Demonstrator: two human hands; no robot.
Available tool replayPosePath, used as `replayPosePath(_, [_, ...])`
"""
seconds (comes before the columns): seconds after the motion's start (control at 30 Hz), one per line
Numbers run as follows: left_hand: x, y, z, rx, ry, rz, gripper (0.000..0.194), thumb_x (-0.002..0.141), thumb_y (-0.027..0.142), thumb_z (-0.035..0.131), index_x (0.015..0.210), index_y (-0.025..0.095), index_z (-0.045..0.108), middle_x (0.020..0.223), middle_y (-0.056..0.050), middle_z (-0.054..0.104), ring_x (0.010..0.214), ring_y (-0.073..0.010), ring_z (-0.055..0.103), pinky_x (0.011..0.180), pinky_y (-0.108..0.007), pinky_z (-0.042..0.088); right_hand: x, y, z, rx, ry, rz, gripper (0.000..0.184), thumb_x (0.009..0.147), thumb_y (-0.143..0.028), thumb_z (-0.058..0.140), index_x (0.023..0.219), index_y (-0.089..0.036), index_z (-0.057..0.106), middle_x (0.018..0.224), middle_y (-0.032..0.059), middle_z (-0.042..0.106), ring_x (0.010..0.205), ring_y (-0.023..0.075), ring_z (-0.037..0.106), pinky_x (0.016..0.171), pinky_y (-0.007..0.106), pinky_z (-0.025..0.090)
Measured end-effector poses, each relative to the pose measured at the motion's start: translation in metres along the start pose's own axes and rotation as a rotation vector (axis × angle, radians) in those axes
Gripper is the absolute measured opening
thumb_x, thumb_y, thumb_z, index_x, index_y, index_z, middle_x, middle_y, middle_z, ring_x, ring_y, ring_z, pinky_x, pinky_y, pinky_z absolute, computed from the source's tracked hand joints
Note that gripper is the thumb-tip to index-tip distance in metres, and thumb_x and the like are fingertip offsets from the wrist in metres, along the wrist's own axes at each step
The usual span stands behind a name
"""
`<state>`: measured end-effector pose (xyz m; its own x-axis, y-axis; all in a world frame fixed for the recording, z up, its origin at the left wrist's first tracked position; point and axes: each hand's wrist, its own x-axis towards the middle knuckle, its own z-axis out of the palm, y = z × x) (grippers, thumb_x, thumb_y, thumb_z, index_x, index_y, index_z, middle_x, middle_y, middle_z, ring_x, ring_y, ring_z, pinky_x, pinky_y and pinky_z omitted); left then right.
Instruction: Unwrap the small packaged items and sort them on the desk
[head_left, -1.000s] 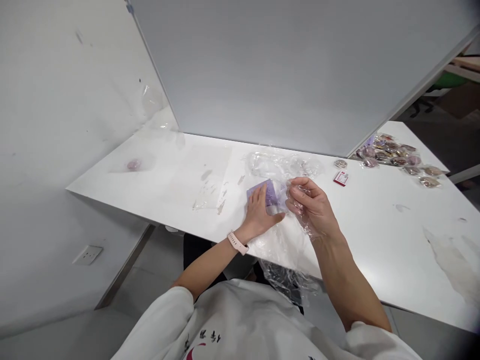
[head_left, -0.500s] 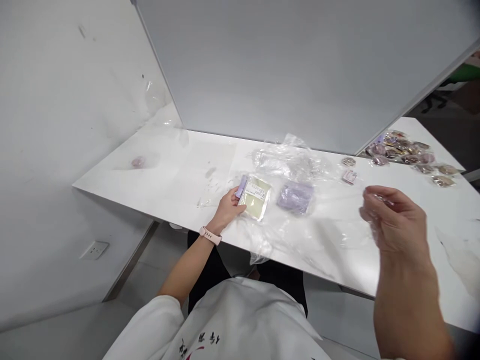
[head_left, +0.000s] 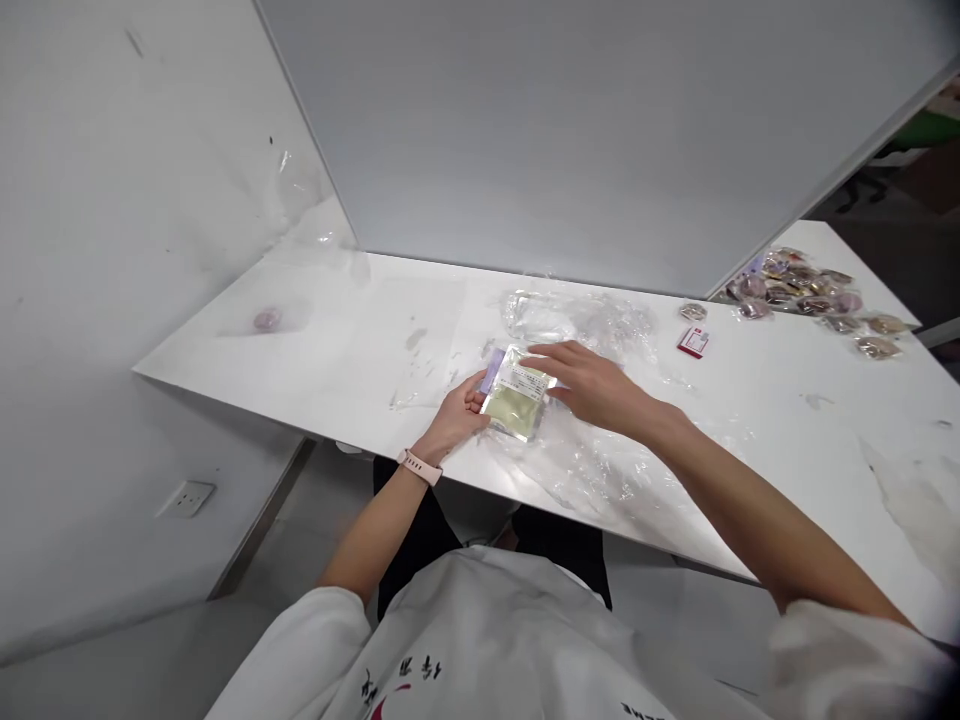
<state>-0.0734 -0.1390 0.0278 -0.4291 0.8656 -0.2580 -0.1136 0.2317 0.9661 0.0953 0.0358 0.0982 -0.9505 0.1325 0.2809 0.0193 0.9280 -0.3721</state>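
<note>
My left hand (head_left: pixel 459 412) is closed on the lower left edge of a flat green and silver packet (head_left: pixel 515 408) with printed text, thumb on its front. Behind the packet, a strip of a purple packet (head_left: pixel 491 370) shows at its upper left. My right hand (head_left: pixel 592 388) is over the packet's upper right side, fingers stretched and apart, the tips at its printed face; whether they press on it I cannot tell. Crumpled clear plastic (head_left: pixel 592 465) spreads on the table below the right hand. Another purple packet is mostly covered by that hand.
More clear plastic wrap (head_left: pixel 536 315) lies behind the packet. A red and white small box (head_left: pixel 693 342) and a small wrapped item (head_left: pixel 692 311) are to the right. Several wrapped items (head_left: pixel 810 290) pile up at the far right. One pinkish wrapped item (head_left: pixel 267 319) lies left. A grey panel (head_left: pixel 510 140) borders the table's back.
My right hand has moved left from the right side of the table to the green packet, and its fingers have spread. My left hand keeps its hold, almost still.
</note>
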Motion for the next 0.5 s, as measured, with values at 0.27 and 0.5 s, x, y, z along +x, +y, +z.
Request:
replayPosePath(0.27, [0.004, -0.009, -0.004, -0.068, -0.017, 0.001, 0.093, 0.065, 0.011, 0.081, 0.151, 0.019, 0.045, 0.088, -0.002, 0.064, 0.075, -0.0128, 0.059, 0.07, -0.026, 0.049, 0.05, 0.038, 0.053, -0.27, -0.328, -0.298, 0.084, 0.068, -0.014, 0.08, 0.145, -0.029, 0.048, 0.128, 0.0075, 0.065, 0.132, 0.0325, 0.049, 0.119, 0.055, 0.021])
replayPosePath(0.5, [0.002, -0.006, -0.006, -0.068, -0.027, -0.013, 0.098, 0.066, 0.009, 0.082, 0.154, 0.021, 0.039, 0.112, -0.009, 0.064, 0.074, -0.0092, 0.055, 0.071, -0.026, 0.049, 0.055, 0.039, 0.047, -0.475, -0.456, -0.329, 0.091, 0.065, -0.035, 0.085, 0.144, -0.017, 0.043, 0.114, 0.0129, 0.062, 0.109, 0.0316, 0.051, 0.104, 0.047, 0.03])
